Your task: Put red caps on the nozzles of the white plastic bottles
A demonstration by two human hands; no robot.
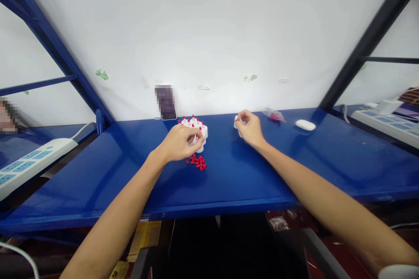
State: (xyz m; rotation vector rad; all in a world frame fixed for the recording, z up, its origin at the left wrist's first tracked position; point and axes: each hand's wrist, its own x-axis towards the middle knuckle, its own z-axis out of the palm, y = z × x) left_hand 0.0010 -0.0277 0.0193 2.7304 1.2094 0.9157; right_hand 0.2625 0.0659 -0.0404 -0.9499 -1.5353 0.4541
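Observation:
Several small white bottles [204,132] with narrow red tips stand close together left of the middle of the table. My left hand [181,141] is over the front of this group, thumb and fingers curled into a pinch. What its fingertips hold is hidden. In front of it lies a loose pile of small red caps [198,163]. Farther right, my right hand [250,128] has its fingers closed on a red tip at the top of a small white bottle [235,122]. My fingers cover most of that bottle.
A phone [166,102] leans on the wall behind the bottles. A clear bag with red pieces [276,116] and a white oval case [305,125] lie to the right. Blue frame posts [65,48] and power strips [32,159] flank the blue table [131,183].

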